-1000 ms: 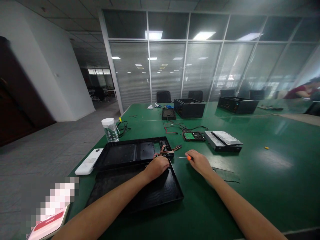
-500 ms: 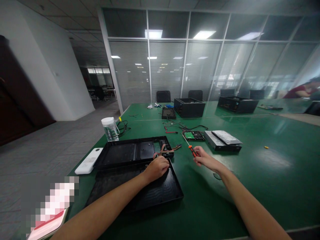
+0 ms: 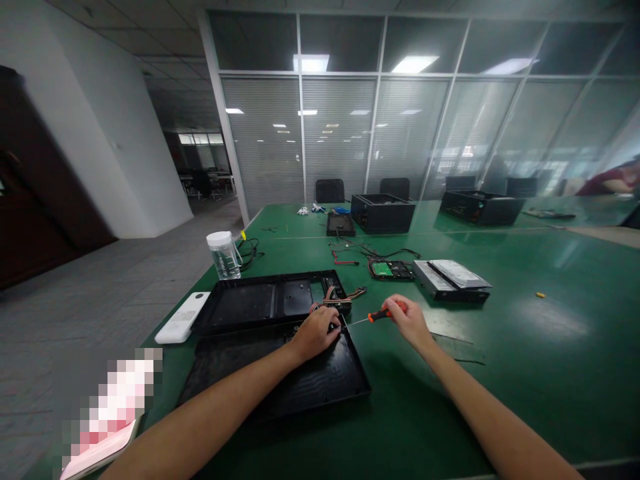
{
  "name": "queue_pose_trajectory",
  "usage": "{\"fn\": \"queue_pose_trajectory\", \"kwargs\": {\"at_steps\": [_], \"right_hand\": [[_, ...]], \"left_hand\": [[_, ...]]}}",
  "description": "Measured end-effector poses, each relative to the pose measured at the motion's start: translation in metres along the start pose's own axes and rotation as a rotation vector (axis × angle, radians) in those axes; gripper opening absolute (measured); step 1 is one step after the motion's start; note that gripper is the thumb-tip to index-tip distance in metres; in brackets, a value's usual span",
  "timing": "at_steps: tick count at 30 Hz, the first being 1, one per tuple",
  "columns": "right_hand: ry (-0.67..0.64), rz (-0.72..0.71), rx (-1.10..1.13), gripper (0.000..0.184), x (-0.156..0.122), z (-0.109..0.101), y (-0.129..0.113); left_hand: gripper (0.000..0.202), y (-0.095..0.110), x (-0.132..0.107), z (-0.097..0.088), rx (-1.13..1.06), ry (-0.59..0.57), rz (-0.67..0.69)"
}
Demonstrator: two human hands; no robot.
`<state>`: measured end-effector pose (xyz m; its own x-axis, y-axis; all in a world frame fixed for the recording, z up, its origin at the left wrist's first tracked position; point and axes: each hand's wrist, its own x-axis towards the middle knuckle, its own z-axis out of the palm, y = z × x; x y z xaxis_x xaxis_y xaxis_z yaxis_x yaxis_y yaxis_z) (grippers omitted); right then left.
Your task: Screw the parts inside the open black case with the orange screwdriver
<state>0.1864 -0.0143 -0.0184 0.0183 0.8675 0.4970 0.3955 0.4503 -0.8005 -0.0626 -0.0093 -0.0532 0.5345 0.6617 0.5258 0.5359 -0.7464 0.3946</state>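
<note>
My right hand [image 3: 411, 321] grips a screwdriver [image 3: 378, 316] with an orange and black handle. Its thin shaft points left, the tip close to the fingertips of my left hand [image 3: 315, 335]. Those left fingers are curled together at the inner right corner of the nearer black panel [image 3: 300, 390]; whatever they pinch is hidden. Right behind lies a second black panel [image 3: 245, 303], shallow like a tray, with a bundle of multicoloured wires [image 3: 330, 298] at its right end, just beyond my left hand.
Behind my right hand lie a hard drive with a green board [image 3: 384, 269] and a silver-and-black drive stack [image 3: 453, 283]. A water bottle [image 3: 223, 257] and a white device [image 3: 181, 320] stand at left. Black computer cases [image 3: 383, 213] sit farther back. A person's sleeve [image 3: 613, 179] shows far right.
My right hand has swung the screwdriver from pointing away, up and left, to lying nearly level with its tip at my left fingers. My left hand stays at the panel corner.
</note>
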Motion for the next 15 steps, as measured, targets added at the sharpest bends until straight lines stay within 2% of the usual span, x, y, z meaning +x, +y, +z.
{"fn": "queue_pose_trajectory", "kwargs": {"at_steps": [4,9,15], "right_hand": [[-0.017,0.007,-0.061,0.033,-0.0009,0.0062,0.0013],[-0.056,-0.001,-0.123,0.034,0.0006,0.0057,0.0051],[-0.083,-0.043,-0.17,0.035,0.0012,0.0036,-0.0015]], "left_hand": [[0.032,0.0001,0.0004,0.0,-0.014,-0.004,-0.02],[0.024,0.0,0.0,-0.0004,0.005,-0.01,-0.02],[0.023,0.0019,-0.0002,-0.0028,0.009,-0.015,-0.019]]}}
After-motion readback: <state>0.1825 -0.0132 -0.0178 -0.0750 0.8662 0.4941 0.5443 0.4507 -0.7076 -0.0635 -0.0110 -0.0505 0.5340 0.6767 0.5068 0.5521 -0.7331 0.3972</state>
